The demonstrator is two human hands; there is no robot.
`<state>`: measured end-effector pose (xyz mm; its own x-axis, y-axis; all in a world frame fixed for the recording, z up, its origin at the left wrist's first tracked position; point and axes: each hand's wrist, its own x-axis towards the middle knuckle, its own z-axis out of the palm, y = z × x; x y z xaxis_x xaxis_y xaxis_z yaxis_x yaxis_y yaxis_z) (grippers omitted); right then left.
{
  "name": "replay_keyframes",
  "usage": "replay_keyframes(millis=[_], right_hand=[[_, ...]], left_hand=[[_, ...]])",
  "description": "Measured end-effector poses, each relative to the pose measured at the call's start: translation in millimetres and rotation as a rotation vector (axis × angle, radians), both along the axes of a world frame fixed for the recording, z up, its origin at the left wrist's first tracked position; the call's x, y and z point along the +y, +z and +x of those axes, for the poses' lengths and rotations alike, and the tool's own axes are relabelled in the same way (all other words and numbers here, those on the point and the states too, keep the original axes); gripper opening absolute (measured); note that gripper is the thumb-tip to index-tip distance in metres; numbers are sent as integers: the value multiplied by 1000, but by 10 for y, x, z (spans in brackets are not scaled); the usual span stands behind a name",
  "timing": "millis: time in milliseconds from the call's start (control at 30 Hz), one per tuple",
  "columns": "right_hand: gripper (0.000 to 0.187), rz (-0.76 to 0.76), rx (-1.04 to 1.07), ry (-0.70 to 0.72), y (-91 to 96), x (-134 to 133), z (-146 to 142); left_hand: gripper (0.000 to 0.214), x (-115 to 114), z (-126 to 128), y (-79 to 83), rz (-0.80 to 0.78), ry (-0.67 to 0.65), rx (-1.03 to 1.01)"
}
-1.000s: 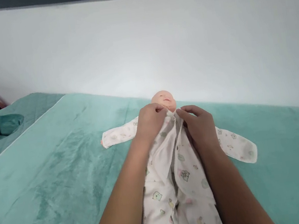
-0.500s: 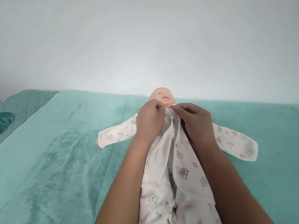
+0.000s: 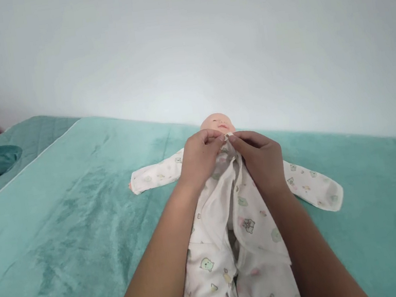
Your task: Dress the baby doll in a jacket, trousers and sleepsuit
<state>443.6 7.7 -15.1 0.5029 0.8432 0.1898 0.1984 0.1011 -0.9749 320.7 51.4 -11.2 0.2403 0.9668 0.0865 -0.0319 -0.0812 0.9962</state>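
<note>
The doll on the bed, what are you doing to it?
A person has both bare hands at the neck of the doll's white printed outfit. The left hand and right hand pinch the cloth close together, just below the doll's chin. Lower down, the front of the outfit gapes open. The doll lies on its back on a green cover, with its sleeves spread out to both sides.
</note>
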Motion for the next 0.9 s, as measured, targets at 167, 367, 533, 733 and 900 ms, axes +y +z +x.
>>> replay_keyframes(millis=[167, 367, 533, 733, 900], right_hand=[[19, 9, -188, 75, -30, -1, 12], [23, 82, -598, 267, 22, -70, 10], [25, 59, -756, 284, 74, -126, -12], [20, 54, -502, 310, 16, -85, 59], [22, -5, -278, 265, 5, -65, 92]], left_hand=[[18, 33, -23, -36, -30, -3, 8], [21, 49, -66, -30, -151, -25, -82], [12, 57, -81, -26, -192, -15, -73], [6, 63, -57, -42, -147, 23, -62], [10, 64, -62, -45, -149, 1, -100]])
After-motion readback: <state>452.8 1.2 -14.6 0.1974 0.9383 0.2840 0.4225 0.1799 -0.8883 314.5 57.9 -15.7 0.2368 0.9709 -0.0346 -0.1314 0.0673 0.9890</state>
